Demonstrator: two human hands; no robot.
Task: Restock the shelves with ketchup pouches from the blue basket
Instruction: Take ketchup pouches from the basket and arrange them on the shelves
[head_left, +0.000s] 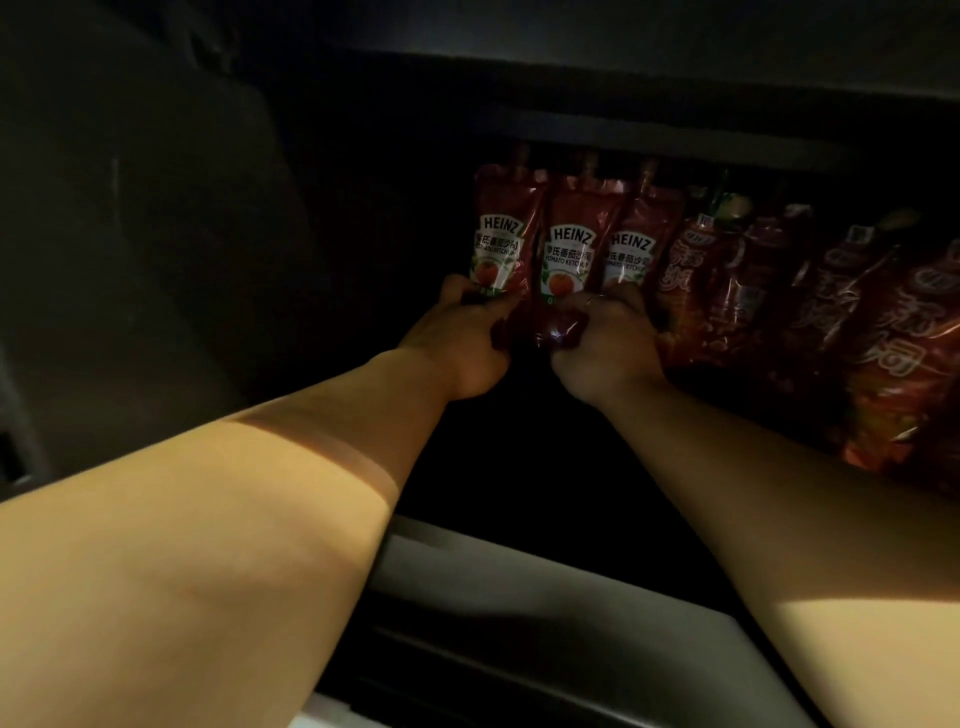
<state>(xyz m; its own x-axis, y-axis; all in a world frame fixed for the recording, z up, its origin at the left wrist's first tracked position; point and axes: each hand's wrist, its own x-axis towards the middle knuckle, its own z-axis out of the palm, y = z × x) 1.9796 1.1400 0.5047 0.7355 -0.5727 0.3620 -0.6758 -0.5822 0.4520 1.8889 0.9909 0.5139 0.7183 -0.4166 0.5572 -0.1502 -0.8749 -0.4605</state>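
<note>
Three red Heinz ketchup pouches stand upright side by side deep in a dark shelf. My left hand (462, 338) grips the bottom of the left pouch (498, 234). My right hand (602, 343) grips the bottom of the middle pouch (569, 254). The third pouch (631, 244) stands just right of it, behind my right hand. Both arms reach far into the shelf. The blue basket is out of view.
To the right, several other red sauce pouches (831, 291) with large characters lean in a row. The pale front edge of the shelf (519, 582) runs under my forearms. A dark side wall (130, 234) closes the left.
</note>
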